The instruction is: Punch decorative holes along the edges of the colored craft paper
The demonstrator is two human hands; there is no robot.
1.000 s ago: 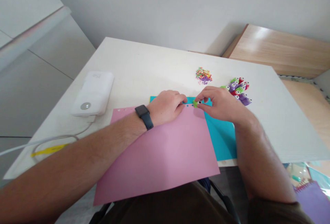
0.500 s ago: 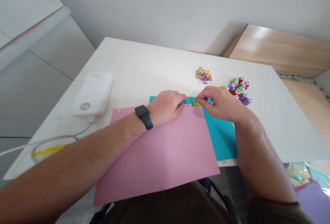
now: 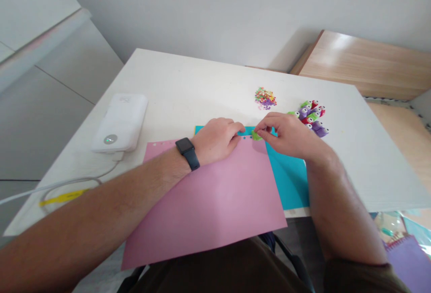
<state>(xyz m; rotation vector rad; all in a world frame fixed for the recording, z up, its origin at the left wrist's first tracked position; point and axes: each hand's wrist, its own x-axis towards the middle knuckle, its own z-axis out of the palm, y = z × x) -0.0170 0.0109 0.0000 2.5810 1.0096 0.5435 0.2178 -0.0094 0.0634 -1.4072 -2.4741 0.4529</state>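
Observation:
A large pink sheet of paper point(image 3: 215, 198) lies in front of me, its near edge hanging past the table edge. Along its far edge run small punched holes, some showing blue. My left hand point(image 3: 218, 138), with a dark watch on the wrist, holds that far edge, fingers partly curled. Close by on the right, my right hand point(image 3: 281, 133) is closed with thumb and fingertips on a small green craft hole punch point(image 3: 257, 135) at the pink sheet's edge. The fingers partly hide the punch. Beneath the pink paper is a blue sheet point(image 3: 291, 180).
Several green, red and purple punches with eye shapes point(image 3: 314, 115) stand clustered beyond my right hand. A pile of colourful small paper cut-outs point(image 3: 266, 98) lies farther back. At left are a white power bank point(image 3: 123, 122) with a cable and a yellow strip point(image 3: 62, 197).
Both hands, the green punch and the paper hold practically the same positions. The camera view has shifted very slightly.

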